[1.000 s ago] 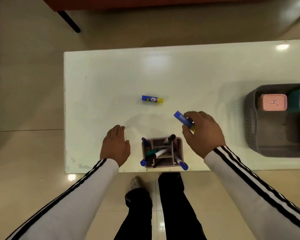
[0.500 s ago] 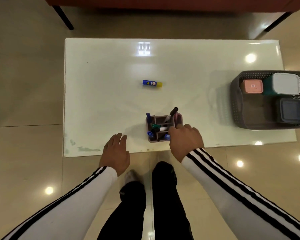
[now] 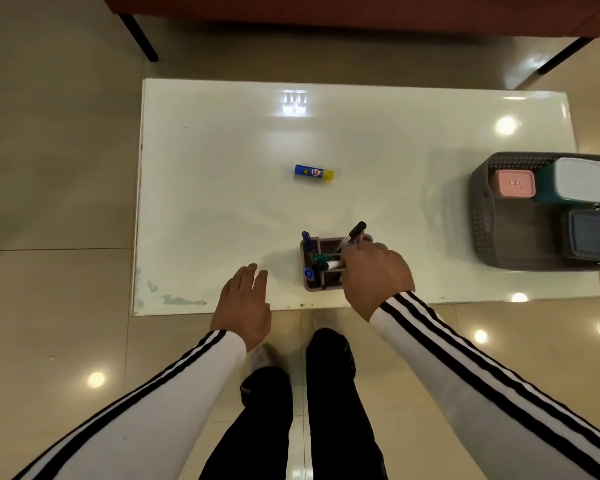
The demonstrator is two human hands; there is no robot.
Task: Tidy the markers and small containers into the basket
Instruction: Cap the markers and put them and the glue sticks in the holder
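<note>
A mauve pen holder with several markers stands near the table's front edge; a black marker sticks out of its far right corner. My right hand covers the holder's right side with fingers curled down, so the grip is hidden. My left hand rests flat and open at the table edge, left of the holder. A blue and yellow glue stick lies alone mid-table. The dark basket at the right end holds a pink container, a white-lidded one and a dark blue one.
The white table is glossy, and the basket overhangs its right end. A red bench with black legs stands beyond the far edge. My legs are close against the front edge, on a tiled floor.
My right hand carried a blue stick down to the pen holder; the stick is no longer visible. The view has pulled back, showing the whole table. My left hand stayed at the front edge.
</note>
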